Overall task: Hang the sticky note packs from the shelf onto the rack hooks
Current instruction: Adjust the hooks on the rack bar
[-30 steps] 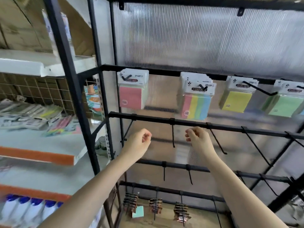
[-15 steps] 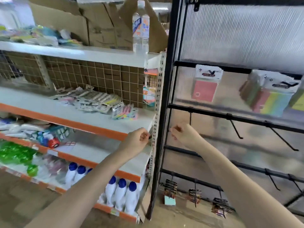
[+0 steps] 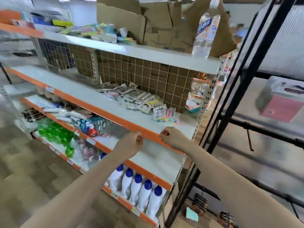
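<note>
Just below the orange front edge of the middle shelf (image 3: 115, 117), I see both hands raised side by side, a small gap between them. My left hand (image 3: 133, 141) is curled into a loose fist with nothing in it that I can make out; my right hand (image 3: 171, 137) is curled as well, thumb against the fingertips, and the blur keeps me from telling whether anything is pinched there. Neither hand touches the shelf. Past the right hand, a pack of pastel sticky notes (image 3: 166, 115) lies flat near the shelf's right end, and behind it a loose pile of more sticky note packs (image 3: 131, 98) spreads toward the wire grid back panel (image 3: 144, 74). On the top shelf stand torn cardboard boxes (image 3: 158, 25) and a clear water bottle (image 3: 205, 28). Lower down I see green bottles (image 3: 56, 134) and a row of white bottles with blue caps (image 3: 139, 190). To the right stands the black rack (image 3: 230, 99), where a pink sticky note pack (image 3: 283, 102) already hangs and one bare hook (image 3: 249, 139) points down beneath it.
</note>
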A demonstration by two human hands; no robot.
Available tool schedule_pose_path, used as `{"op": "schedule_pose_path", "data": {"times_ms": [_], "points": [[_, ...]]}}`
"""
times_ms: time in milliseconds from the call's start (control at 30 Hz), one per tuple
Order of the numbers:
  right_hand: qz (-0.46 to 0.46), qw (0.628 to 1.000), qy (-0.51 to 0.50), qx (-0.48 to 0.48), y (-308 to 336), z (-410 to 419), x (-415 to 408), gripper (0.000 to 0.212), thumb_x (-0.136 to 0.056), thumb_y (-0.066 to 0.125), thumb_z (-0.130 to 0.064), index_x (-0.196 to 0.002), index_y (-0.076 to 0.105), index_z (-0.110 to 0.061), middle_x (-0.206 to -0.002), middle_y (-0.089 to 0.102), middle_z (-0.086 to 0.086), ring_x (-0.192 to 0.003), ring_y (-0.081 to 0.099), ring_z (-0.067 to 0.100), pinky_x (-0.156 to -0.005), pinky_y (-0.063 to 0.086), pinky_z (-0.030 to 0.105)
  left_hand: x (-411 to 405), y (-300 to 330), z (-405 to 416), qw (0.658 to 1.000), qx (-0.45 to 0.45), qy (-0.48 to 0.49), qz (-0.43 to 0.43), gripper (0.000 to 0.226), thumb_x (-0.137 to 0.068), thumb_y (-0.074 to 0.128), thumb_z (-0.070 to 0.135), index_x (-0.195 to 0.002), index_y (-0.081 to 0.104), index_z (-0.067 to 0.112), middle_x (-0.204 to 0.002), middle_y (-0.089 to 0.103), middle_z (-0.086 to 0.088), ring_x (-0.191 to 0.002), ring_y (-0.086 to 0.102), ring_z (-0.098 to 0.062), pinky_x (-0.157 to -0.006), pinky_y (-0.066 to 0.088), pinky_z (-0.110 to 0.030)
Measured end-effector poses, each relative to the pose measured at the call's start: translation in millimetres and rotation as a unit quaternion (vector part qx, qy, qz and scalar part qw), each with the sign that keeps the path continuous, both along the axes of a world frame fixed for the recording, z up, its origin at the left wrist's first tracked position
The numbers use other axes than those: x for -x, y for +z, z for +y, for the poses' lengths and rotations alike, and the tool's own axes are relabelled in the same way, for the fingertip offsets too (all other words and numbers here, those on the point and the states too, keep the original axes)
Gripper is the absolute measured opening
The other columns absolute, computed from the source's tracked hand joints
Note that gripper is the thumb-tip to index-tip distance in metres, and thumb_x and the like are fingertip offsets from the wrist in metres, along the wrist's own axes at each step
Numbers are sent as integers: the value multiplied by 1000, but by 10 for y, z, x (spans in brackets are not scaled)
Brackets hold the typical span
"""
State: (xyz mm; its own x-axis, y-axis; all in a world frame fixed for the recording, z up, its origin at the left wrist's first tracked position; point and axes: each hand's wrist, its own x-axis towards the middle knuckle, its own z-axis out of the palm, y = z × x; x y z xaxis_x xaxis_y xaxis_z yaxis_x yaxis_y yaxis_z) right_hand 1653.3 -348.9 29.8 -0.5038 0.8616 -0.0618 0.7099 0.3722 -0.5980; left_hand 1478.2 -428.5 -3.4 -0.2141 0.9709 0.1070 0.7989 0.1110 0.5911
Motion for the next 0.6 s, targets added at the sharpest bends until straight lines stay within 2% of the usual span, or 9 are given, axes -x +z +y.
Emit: {"op": "schedule_pose_path", "data": {"times_ms": [67,167,267,333,400,467,600], "points": [[6,1000,4,1,-51,155,220,22,-94,49,-21,-102,64,-7,-102,66,12,-90,60,24,-76,46,31,184,-66,131,1000,11,19,-6,16,-92,51,21,-102,62,15,-96,63,1,-93,60,-20,-83,49,-35],[14,1000,4,-18,-135,456,530,24,-93,48,-17,-103,66,-5,-106,67,11,-97,61,26,-83,49,34,441,-138,422,1000,3,17,-10,15,-91,49,17,-99,62,14,-93,63,1,-89,60,-20,-74,46,-30],[16,999,1,-27,-197,842,806,24,-93,46,-17,-100,65,-4,-101,69,13,-91,63,28,-77,51,38,643,-155,772,1000,-4,10,-4,14,-91,47,11,-95,60,13,-93,66,-3,-84,62,-23,-67,46,-29],[6,999,-9,-32,-224,1111,985,26,-94,45,-17,-99,64,-1,-100,68,17,-87,62,31,-70,49,38,766,-156,1024,1000,-1,10,-7,15,-92,47,9,-98,60,11,-99,66,-7,-90,62,-26,-74,50,-35],[-7,999,-11,-40,-249,1367,1160,25,-95,44,-19,-98,63,-2,-101,66,15,-85,59,28,-64,44,32,906,-160,1272,1000,12,13,-5,18,-92,47,8,-104,60,9,-108,64,-10,-98,61,-28,-80,51,-39],[-16,999,-11,-47,-278,1606,1334,23,-95,45,-20,-99,62,-6,-101,66,9,-87,57,24,-65,37,28,1073,-172,1495,999,27,20,-3,20,-93,47,12,-109,59,11,-116,62,-7,-101,61,-26,-83,52,-39],[-20,998,-17,-54,-304,1954,1685,24,-95,40,-20,-103,60,-10,-101,66,9,-93,59,28,-71,44,32,1441,-207,1858,998,53,37,10,24,-94,47,18,-115,56,14,-121,59,-8,-107,56,-26,-88,49,-40]]}}
